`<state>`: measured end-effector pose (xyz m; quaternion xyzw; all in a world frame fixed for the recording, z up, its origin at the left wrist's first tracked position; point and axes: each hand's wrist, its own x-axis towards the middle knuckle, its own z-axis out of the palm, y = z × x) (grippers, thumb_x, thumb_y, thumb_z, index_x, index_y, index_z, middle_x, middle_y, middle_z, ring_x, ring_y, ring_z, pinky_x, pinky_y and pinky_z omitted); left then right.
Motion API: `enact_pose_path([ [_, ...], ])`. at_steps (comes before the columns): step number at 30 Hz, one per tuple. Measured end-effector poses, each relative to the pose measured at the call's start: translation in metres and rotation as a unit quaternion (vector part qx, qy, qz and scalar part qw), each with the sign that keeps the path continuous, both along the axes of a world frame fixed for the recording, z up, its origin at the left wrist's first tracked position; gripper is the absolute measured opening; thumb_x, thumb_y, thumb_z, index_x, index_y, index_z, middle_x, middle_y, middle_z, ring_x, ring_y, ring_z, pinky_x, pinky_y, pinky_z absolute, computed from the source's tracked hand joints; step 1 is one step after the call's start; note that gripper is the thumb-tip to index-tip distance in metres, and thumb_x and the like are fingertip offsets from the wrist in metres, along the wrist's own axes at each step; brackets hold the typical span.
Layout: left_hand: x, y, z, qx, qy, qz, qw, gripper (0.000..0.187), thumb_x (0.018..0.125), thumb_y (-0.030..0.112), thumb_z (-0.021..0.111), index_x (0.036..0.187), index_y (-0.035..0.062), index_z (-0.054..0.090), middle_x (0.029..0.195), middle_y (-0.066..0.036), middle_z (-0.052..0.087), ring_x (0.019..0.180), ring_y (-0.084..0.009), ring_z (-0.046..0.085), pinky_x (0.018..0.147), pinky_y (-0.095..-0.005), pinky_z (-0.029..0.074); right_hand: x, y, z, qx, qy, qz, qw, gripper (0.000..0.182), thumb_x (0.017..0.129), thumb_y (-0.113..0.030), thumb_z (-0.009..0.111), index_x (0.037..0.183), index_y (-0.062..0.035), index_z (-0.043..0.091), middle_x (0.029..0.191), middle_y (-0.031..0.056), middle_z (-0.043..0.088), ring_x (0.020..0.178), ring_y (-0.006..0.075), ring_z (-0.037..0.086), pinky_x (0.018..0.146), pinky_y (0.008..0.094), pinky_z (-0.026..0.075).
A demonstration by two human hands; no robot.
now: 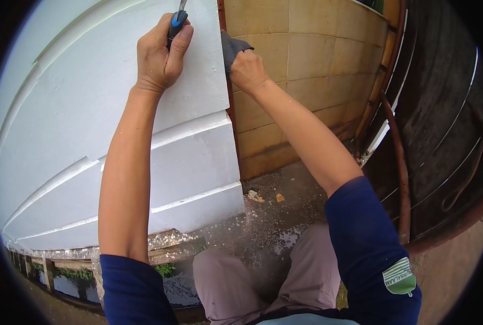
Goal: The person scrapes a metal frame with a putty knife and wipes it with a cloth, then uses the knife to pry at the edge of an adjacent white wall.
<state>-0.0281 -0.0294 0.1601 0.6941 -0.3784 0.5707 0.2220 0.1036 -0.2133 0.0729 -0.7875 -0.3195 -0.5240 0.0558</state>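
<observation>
My left hand [159, 54] is closed around the black-and-blue handle of a knife-like tool [176, 27]. Its metal blade points up and runs out of the top of the view. Behind this hand stands a white painted panel [192, 70] with raised mouldings. My right hand [248, 70] grips a dark grey cloth [234, 47] at the panel's right edge, by a reddish-brown strip. The cloth is bunched, and its far side is hidden behind my fingers.
A yellowish tiled wall [312, 59] stands right of the panel. Dark wooden boards [442, 97] and a rusty curved bar [397, 162] are farther right. Flakes lie on the grimy concrete floor [268, 211] near my knees. Water [73, 287] shows below at the lower left.
</observation>
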Motion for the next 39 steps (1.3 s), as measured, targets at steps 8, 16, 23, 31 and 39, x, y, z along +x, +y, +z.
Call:
enact_pose_path([
  [8, 0.001, -0.002, 0.001, -0.012, 0.021, -0.011, 1.000, 0.030, 0.101, 0.031, 0.049, 0.100, 0.0029, 0.060, 0.065, -0.003, 0.057, 0.058, -0.0099, 0.051, 0.056, -0.0241, 0.040, -0.047, -0.042, 0.043, 0.187, -0.082, 0.211, 0.956, 0.020, 0.075, -0.008, 0.062, 0.094, -0.0054, 0.065, 0.085, 0.0166, 0.067, 0.078, 0.0384, 0.065, 0.065, 0.0437, 0.054],
  [16, 0.004, -0.001, -0.004, -0.007, 0.002, 0.005, 1.000, 0.031, 0.100, 0.031, 0.050, 0.101, 0.0022, 0.061, 0.067, -0.003, 0.059, 0.062, -0.0108, 0.054, 0.059, -0.0252, 0.042, -0.017, -0.017, 0.014, 0.001, 0.067, -0.031, 0.997, 0.009, 0.073, -0.007, 0.061, 0.075, -0.0083, 0.069, 0.077, 0.0172, 0.068, 0.072, 0.0343, 0.068, 0.061, 0.0447, 0.055],
  [23, 0.003, -0.001, -0.006, -0.013, 0.014, 0.000, 1.000, 0.032, 0.101, 0.031, 0.049, 0.101, 0.0020, 0.060, 0.069, -0.004, 0.059, 0.064, -0.0118, 0.055, 0.061, -0.0252, 0.043, -0.011, 0.004, 0.001, -0.029, 0.063, -0.077, 0.995, 0.015, 0.077, -0.014, 0.060, 0.074, -0.0060, 0.072, 0.078, 0.0156, 0.070, 0.077, 0.0309, 0.069, 0.065, 0.0407, 0.055],
  [31, 0.001, -0.005, -0.002, -0.029, 0.011, -0.019, 0.999, 0.028, 0.100, 0.030, 0.052, 0.090, 0.0052, 0.059, 0.063, -0.002, 0.056, 0.058, -0.0110, 0.053, 0.056, -0.0241, 0.042, -0.035, 0.004, 0.017, -0.085, 0.131, -0.125, 0.980, 0.018, 0.083, -0.016, 0.059, 0.081, -0.0063, 0.074, 0.085, 0.0140, 0.072, 0.086, 0.0296, 0.070, 0.069, 0.0415, 0.055],
  [39, -0.001, 0.000, -0.005, -0.021, 0.049, -0.010, 0.999, 0.031, 0.101, 0.031, 0.049, 0.099, 0.0017, 0.059, 0.069, -0.004, 0.058, 0.064, -0.0113, 0.053, 0.060, -0.0258, 0.042, -0.054, -0.040, -0.046, -0.167, 0.256, -0.101, 0.947, 0.023, 0.085, -0.015, 0.056, 0.104, -0.0066, 0.066, 0.096, 0.0134, 0.072, 0.084, 0.0330, 0.071, 0.070, 0.0425, 0.057],
])
